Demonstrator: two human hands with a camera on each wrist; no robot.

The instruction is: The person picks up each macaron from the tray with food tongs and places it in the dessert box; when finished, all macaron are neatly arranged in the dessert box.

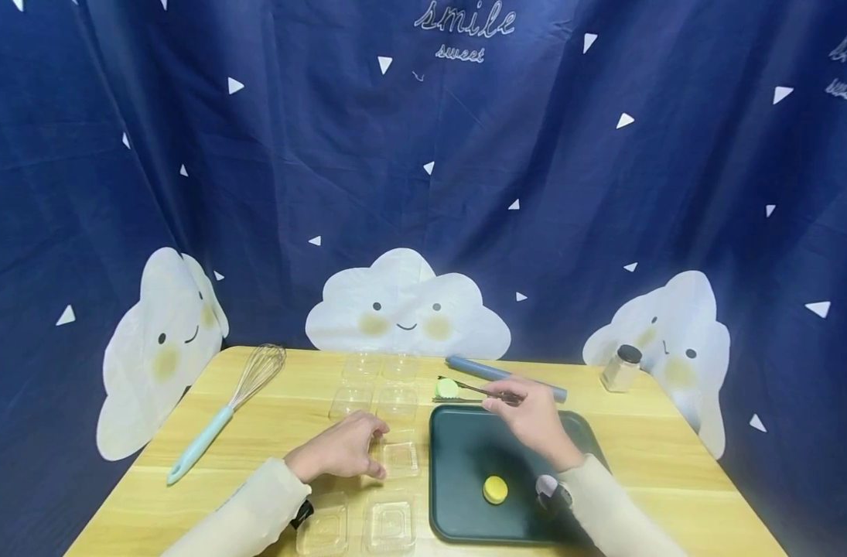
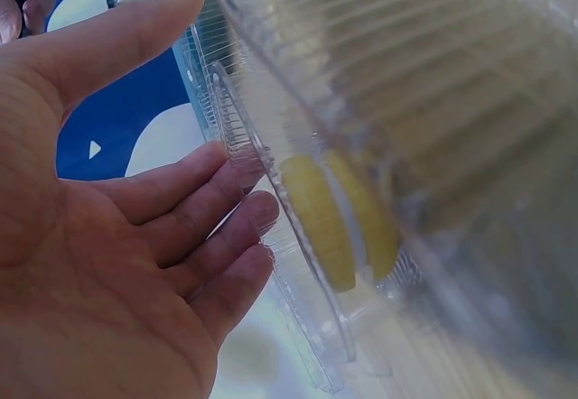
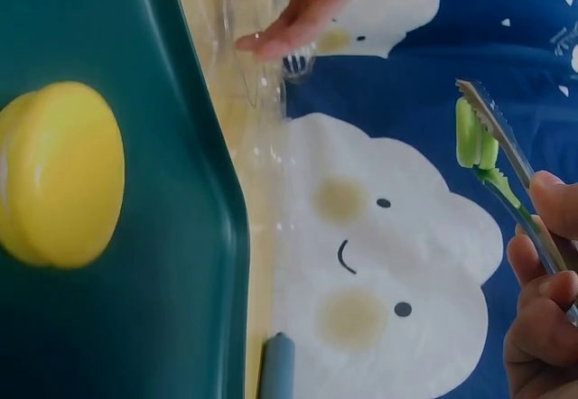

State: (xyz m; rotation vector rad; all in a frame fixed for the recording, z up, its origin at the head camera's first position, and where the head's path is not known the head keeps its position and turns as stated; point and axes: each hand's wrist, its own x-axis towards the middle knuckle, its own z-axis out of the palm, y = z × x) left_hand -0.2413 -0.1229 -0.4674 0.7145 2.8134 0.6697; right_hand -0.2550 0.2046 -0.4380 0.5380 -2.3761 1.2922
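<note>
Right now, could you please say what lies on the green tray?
A yellow macaron and, partly covered, what seems a lilac one; anything under the right hand and sleeve is hidden.

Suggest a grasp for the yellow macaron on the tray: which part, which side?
Probably pinch its round edge at the near and far points, coming from above. The yellow macaron lies flat on the dark tray, clear of the rim, so its edge looks free. The purple macaron sits to its right in the head view, making that side tighter.
</note>
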